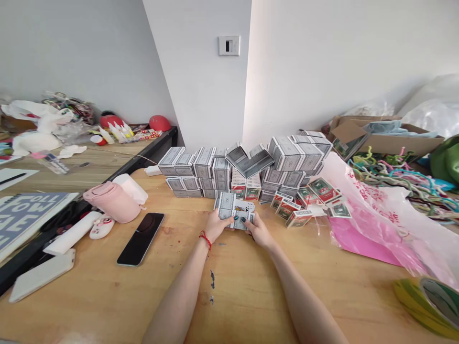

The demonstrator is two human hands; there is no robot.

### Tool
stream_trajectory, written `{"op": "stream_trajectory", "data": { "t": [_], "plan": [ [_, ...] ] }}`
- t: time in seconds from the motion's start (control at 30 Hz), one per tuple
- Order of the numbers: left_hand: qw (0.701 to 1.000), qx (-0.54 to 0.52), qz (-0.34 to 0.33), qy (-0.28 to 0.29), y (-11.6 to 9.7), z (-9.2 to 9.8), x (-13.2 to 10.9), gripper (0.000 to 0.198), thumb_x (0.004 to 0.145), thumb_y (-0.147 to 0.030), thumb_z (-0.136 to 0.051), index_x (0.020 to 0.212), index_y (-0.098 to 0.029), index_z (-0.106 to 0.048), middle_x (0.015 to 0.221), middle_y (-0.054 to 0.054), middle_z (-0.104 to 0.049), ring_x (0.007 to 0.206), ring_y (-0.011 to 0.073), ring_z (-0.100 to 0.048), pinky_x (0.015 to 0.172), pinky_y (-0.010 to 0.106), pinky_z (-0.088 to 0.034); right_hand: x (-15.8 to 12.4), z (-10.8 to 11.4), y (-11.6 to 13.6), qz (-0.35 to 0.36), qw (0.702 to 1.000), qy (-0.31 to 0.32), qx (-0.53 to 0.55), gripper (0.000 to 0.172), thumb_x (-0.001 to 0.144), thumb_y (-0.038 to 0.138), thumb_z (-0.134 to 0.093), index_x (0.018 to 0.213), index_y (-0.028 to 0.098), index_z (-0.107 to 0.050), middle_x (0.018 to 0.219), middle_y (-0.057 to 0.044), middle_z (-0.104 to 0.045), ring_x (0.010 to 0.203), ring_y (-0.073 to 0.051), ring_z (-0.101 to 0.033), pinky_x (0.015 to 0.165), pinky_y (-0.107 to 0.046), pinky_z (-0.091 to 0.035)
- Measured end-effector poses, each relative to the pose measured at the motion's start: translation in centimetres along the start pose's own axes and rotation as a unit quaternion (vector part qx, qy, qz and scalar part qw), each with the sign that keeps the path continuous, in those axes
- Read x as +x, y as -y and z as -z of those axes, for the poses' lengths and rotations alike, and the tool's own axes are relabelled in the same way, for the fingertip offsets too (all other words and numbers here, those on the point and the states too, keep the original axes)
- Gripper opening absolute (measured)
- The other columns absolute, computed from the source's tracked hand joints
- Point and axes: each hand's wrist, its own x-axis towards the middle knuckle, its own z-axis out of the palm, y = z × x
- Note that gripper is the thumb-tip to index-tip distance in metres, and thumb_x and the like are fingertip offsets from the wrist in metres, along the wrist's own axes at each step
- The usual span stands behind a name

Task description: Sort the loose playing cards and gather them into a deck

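Note:
My left hand [215, 226] wears a red string bracelet and grips a piece made of joined playing cards [227, 204], grey patterned backs showing. From the other side my right hand [258, 231] pinches the same piece, both thumbs, with dark green nails, pressing near its middle. A white card face shows at its upper right. Just behind stand stacked blocks built from playing cards [181, 185], with an open folded card piece [247, 162] resting on top between them. Red and green card boxes [300, 218] lie to the right of my hands.
A black phone [141, 239], a pink pouch [112, 201] and a white power bank [43, 276] lie at left. On the right are pink plastic wrap [373, 210], a yellow tape roll [430, 303], a cardboard box [401, 141] and coloured yarn-like strands [398, 177].

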Motion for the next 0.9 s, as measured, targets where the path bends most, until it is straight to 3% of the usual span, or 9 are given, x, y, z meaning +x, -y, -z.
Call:
{"op": "stream_trajectory", "data": {
  "t": [0.1, 0.2, 0.33, 0.47, 0.57, 0.67, 0.8, 0.9],
  "plan": [
    [1.000, -0.019, 0.002, 0.013, -0.3, -0.2, -0.2, 0.052, 0.056, -0.032, -0.070, 0.101, -0.014, -0.049, 0.100, 0.010, -0.061, 0.076, 0.0182, -0.061, 0.056, 0.028, -0.053, 0.0, 0.1, 0.0, -0.010, 1.000, 0.015, -0.011, 0.033, 0.072, 0.046, -0.050, 0.086, 0.021, -0.033, 0.049, 0.010, -0.041, 0.032, -0.005, -0.034, 0.030, -0.017, -0.029],
    [0.999, -0.018, -0.039, 0.014, -0.3, -0.3, -0.1, 0.047, 0.062, -0.033, -0.065, 0.102, -0.014, -0.052, 0.100, 0.009, -0.062, 0.084, 0.0194, -0.059, 0.067, 0.032, -0.051, 0.1, 0.4, 0.0, -0.009, 1.000, 0.021, -0.010, 0.033, 0.074, 0.049, -0.047, 0.085, 0.021, -0.034, 0.045, 0.009, -0.045, 0.029, -0.007, -0.038, 0.028, -0.017, -0.029],
    [0.991, 0.043, -0.127, -0.005, -0.2, 0.0, 0.0, 0.025, 0.063, -0.027, -0.062, 0.085, -0.015, -0.063, 0.095, 0.007, -0.063, 0.091, 0.0200, -0.056, 0.083, 0.035, -0.043, 0.3, 1.0, 0.5, -0.013, 0.999, -0.022, 0.046, 0.037, 0.071, 0.054, -0.047, 0.082, 0.020, -0.042, 0.065, -0.001, -0.057, 0.041, -0.010, -0.052, 0.037, -0.022, -0.044],
    [0.974, 0.107, -0.199, -0.014, -0.2, 0.1, -0.1, 0.008, 0.062, -0.019, -0.061, 0.068, -0.018, -0.067, 0.103, 0.005, -0.058, 0.101, 0.0208, -0.050, 0.091, 0.033, -0.036, 0.3, 1.4, 1.2, -0.017, 0.989, -0.031, 0.143, 0.046, 0.073, 0.055, -0.042, 0.103, 0.021, -0.046, 0.082, -0.006, -0.059, 0.058, -0.015, -0.059, 0.052, -0.031, -0.052],
    [0.972, 0.109, -0.201, -0.053, 0.0, -0.2, -0.1, 0.011, 0.062, -0.019, -0.060, 0.069, -0.020, -0.067, 0.117, 0.003, -0.048, 0.110, 0.0214, -0.041, 0.094, 0.031, -0.033, 0.3, 1.5, 1.3, -0.025, 0.985, -0.030, 0.165, 0.047, 0.071, 0.044, -0.051, 0.112, 0.023, -0.043, 0.086, -0.005, -0.059, 0.062, -0.017, -0.060, 0.055, -0.034, -0.053],
    [0.968, 0.104, -0.209, -0.091, 0.3, -0.4, 0.1, 0.024, 0.066, -0.020, -0.056, 0.089, -0.024, -0.064, 0.124, 0.000, -0.042, 0.114, 0.0195, -0.038, 0.096, 0.029, -0.029, 0.4, 1.5, 1.2, -0.018, 0.985, -0.053, 0.166, 0.056, 0.065, 0.031, -0.061, 0.116, 0.026, -0.040, 0.086, -0.002, -0.060, 0.060, -0.015, -0.060, 0.054, -0.032, -0.053],
    [0.977, 0.025, -0.185, -0.100, 0.6, 0.1, 0.5, 0.046, 0.073, -0.030, -0.050, 0.118, -0.024, -0.044, 0.113, 0.003, -0.053, 0.104, 0.0175, -0.048, 0.087, 0.029, -0.038, 0.6, 1.5, 1.0, -0.006, 0.985, -0.059, 0.164, 0.051, 0.062, 0.032, -0.065, 0.108, 0.021, -0.046, 0.084, -0.004, -0.062, 0.060, -0.015, -0.060, 0.049, -0.027, -0.051],
    [0.985, -0.031, -0.130, -0.107, 0.6, 0.8, 0.6, 0.043, 0.076, -0.043, -0.042, 0.107, -0.015, -0.054, 0.101, 0.006, -0.061, 0.096, 0.0195, -0.054, 0.080, 0.029, -0.042, 0.8, 1.4, 0.6, 0.000, 0.988, -0.055, 0.142, 0.037, 0.062, 0.035, -0.065, 0.092, 0.017, -0.052, 0.078, -0.005, -0.063, 0.060, -0.016, -0.060, 0.047, -0.025, -0.048]
  ]
}}
